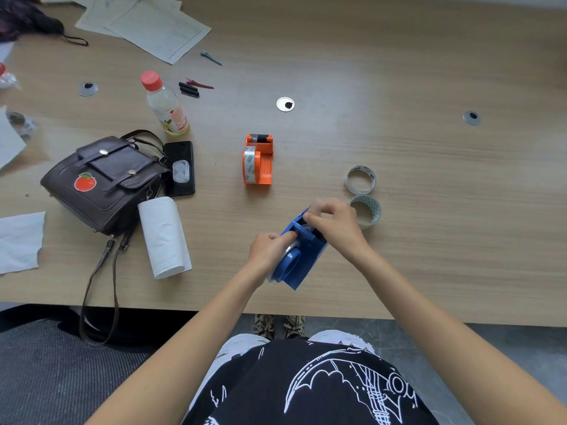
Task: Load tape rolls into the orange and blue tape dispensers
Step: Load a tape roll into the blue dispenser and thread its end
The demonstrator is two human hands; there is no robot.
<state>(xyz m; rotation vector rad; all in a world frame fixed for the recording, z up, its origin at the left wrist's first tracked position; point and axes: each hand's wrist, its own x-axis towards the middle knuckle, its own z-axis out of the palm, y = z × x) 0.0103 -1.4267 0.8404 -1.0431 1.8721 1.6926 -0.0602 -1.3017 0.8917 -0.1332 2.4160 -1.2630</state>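
Clutter sat on the left of the wooden table (399, 72): brown handbag (104, 182), black phone (179, 168) beside it, white paper roll (164, 237) lying against the bag, red-capped bottle (164, 105) behind, loose papers (147, 23) at far left. None of it blocked the work area. Two spare tape rolls (360, 179) (368, 211) lay just right of the hands, the nearer partly hidden by the right hand (334, 222). Orange dispenser (258, 159) stood mid-table, a roll in it, long axis running away from the person, roller end far.

Blue dispenser (299, 250) was near the front edge, tilted, long axis diagonal from near-left to far-right. Left hand (270, 250) gripped its left side, finger pressed at the hub. Right hand's fingers pinched at its top far end; whether they held tape, can't tell.
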